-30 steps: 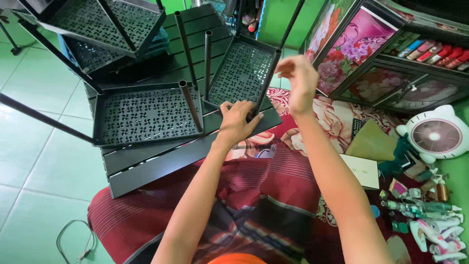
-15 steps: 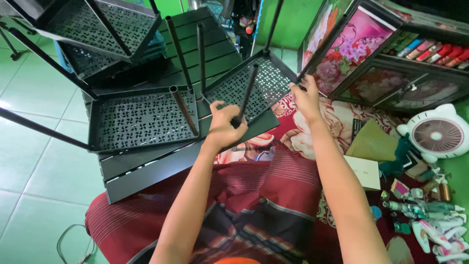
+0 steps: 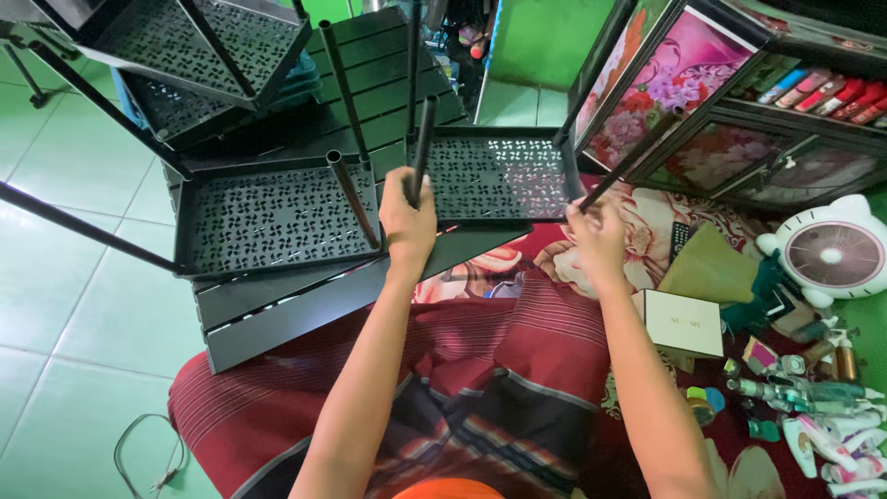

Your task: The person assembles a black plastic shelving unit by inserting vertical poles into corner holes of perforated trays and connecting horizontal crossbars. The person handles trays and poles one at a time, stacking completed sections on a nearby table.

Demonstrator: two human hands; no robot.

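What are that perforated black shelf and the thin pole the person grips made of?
The perforated shelf looks like matte black plastic or coated metal, judging by its cut-out pattern and dull sheen. The pole in the left hand looks like a black-coated tube, likely metal.

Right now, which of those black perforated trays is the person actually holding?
The right-hand tray, nearest the framed flower pictures. The left hand grips a pole at its corner and the right hand its other corner. The other trays go untouched.
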